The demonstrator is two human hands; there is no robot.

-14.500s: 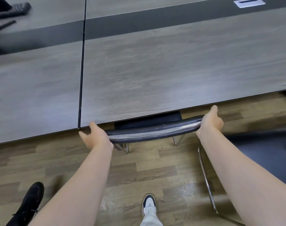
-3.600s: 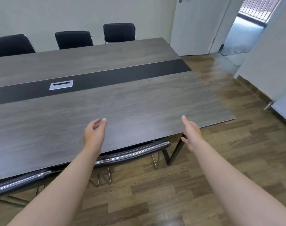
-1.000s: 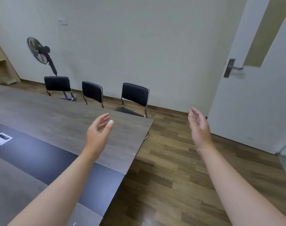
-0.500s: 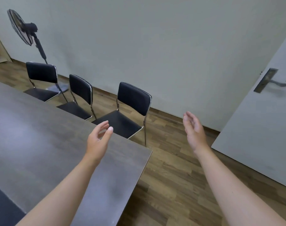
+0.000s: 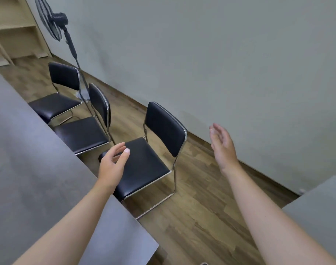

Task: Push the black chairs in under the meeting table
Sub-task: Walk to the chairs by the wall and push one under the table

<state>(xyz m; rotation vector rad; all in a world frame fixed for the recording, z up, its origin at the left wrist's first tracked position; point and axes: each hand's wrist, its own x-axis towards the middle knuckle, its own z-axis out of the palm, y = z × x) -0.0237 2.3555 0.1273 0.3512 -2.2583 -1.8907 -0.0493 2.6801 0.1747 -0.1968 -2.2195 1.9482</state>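
Note:
Three black chairs with chrome frames stand along the far side of the grey meeting table (image 5: 39,169), their seats out from under it. The nearest chair (image 5: 163,127) faces the table; the middle chair (image 5: 98,104) and the far chair (image 5: 63,76) stand beyond it to the left. My left hand (image 5: 112,165) hovers open over the table edge, in front of the nearest chair's seat. My right hand (image 5: 223,148) is raised open to the right of that chair's backrest. Neither hand touches a chair.
A black pedestal fan (image 5: 54,22) stands behind the far chairs by the grey wall. A light wooden shelf unit (image 5: 14,33) fills the top left corner. A white door (image 5: 320,217) edge shows at the lower right. Wood floor runs between the chairs and the wall.
The view has swung around the table's end toward the three chairs, which are now closer. Both hands stay raised and open, now near the closest chair.

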